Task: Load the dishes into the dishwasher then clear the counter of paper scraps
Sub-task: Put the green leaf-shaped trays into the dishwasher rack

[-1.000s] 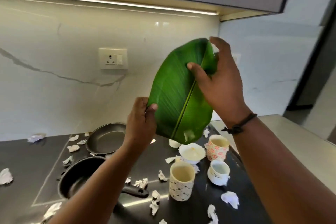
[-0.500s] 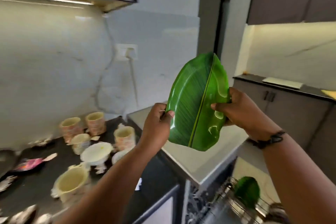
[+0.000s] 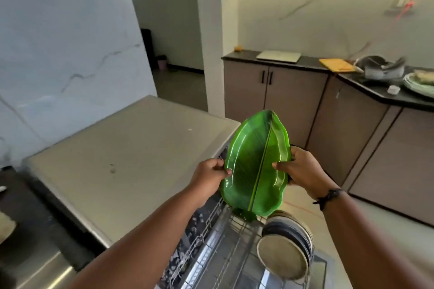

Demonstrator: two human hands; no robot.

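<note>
Your left hand pinches the leaf-shaped green plate at its 9 o'clock rim; your right hand grips 3 o'clock, above the dishwasher rack, round plates at 5 o'clock.

Both arms are stretched forward, entering from six o'clock. The left hand is curled, thumb pinched over an edge at its three o'clock. The right hand is curled likewise, thumb pointed toward nine o'clock; a dark band is worn on its wrist.
</note>
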